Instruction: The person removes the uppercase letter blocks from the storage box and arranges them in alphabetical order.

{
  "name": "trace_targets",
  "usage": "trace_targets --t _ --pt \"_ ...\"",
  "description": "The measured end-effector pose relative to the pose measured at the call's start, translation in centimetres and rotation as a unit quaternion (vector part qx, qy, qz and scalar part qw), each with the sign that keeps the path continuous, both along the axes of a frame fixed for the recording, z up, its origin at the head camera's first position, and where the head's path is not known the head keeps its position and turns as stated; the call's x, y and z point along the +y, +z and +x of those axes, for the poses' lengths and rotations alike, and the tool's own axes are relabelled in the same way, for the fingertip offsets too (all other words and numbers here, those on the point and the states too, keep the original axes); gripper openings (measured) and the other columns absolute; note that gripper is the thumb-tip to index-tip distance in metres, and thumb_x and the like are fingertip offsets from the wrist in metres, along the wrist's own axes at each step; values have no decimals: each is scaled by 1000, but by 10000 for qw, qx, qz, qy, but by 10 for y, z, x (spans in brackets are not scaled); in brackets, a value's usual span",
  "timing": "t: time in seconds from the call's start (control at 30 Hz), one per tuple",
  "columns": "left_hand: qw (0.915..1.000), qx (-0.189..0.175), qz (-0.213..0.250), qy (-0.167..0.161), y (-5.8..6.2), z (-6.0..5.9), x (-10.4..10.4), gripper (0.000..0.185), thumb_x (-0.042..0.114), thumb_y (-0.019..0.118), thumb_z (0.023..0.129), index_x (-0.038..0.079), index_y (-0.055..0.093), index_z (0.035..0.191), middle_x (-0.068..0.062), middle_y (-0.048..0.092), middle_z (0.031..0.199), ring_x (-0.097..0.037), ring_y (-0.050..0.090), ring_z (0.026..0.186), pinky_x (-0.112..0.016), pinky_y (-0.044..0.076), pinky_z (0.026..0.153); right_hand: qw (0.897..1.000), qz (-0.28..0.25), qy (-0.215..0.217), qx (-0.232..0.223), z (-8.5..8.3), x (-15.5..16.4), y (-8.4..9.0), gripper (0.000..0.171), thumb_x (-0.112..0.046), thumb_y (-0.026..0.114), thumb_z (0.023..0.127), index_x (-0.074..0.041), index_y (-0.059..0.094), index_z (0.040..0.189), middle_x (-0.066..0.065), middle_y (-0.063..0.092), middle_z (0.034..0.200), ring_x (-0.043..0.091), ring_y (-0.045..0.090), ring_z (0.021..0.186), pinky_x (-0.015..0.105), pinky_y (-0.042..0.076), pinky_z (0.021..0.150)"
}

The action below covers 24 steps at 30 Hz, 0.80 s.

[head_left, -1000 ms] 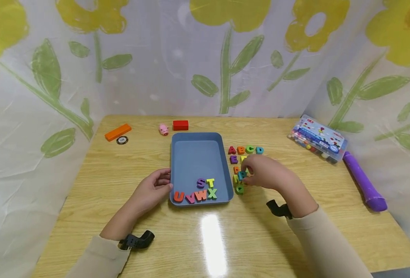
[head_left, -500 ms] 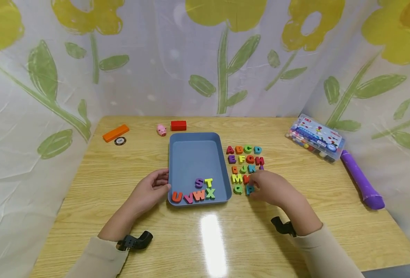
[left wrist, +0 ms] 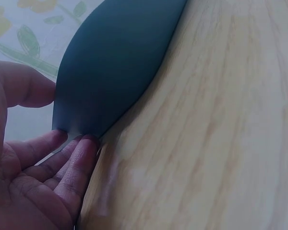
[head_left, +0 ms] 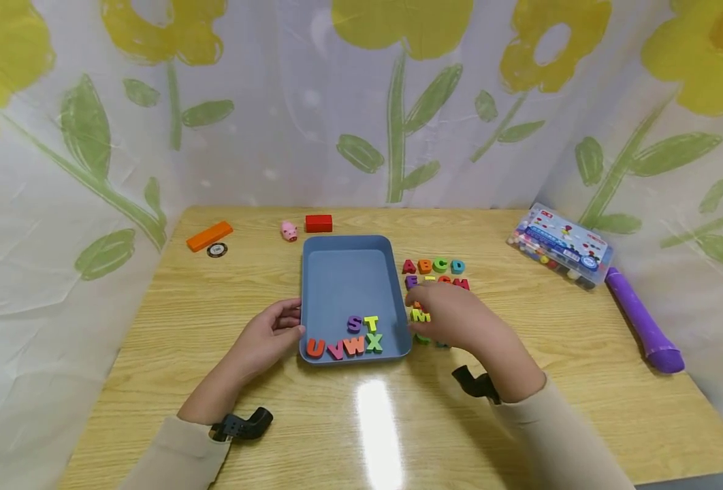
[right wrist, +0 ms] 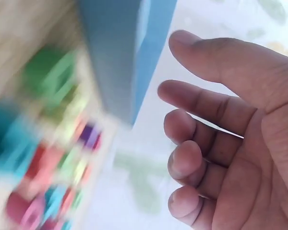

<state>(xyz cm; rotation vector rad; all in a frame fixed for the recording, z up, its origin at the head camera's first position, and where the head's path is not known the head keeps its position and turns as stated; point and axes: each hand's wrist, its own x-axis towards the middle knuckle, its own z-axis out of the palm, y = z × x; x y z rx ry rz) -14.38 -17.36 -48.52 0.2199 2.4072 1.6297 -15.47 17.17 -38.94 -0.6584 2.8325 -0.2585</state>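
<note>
Wooden table (head_left: 539,354), blue tray (head_left: 348,279) in the middle with S-T-U-V-W-X lying at its near end. My left hand (head_left: 267,335) steadies the tray's rim with relaxed fingers, while my right hand (head_left: 453,316) hovers empty and loose over the letter rows (head_left: 433,266) beside it. Best to reach in gently so the rows stay neat.

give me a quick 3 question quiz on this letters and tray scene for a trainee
1. True or false: the left hand touches the blue tray.
2. Which letters lie in the tray? A) A B C D, B) S T U V W X, C) none.
3. What does the right hand hold?

Key
1. True: its fingers rest against the tray's left wall.
2. B: S T U V W X sit at the near end.
3. Nothing: it is empty, beside the tray above the letters on the table.
</note>
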Motion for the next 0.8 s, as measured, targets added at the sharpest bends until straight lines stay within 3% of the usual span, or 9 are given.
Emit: trace_targets --t 0.17,0.33,0.53,0.8 --pt "10000 -2 41 12 -1 0 1 59 13 67 107 0 48 161 -23 62 149 -37 63 134 -45 53 114 9982 251 537 0 -20 -52 1 37 -33 84 98 -10 78 127 7 74 123 20 69 102 40 62 90" --pt "9999 -44 75 57 -1 0 1 59 14 68 107 2 48 161 -21 63 149 -36 63 134 -47 53 115 9938 673 886 -25 -35 -84 -8 33 -37 86 97 -13 79 118 2 73 114 18 67 98 40 60 89" --pt "9999 -22 152 35 0 -1 1 59 14 67 107 1 47 161 -22 62 149 -36 63 133 -45 53 113 9891 1044 1035 -117 -41 -97 -15 29 -40 87 95 -15 73 97 -2 65 94 17 58 85 34 50 75" --pt "9997 31 233 10 1 0 -2 60 14 68 106 -2 47 161 -24 62 148 -37 64 132 -49 53 112 9887 1007 1099 -181 -43 -101 -18 23 -33 84 98 -13 73 97 -2 63 90 17 58 84 33 48 74"
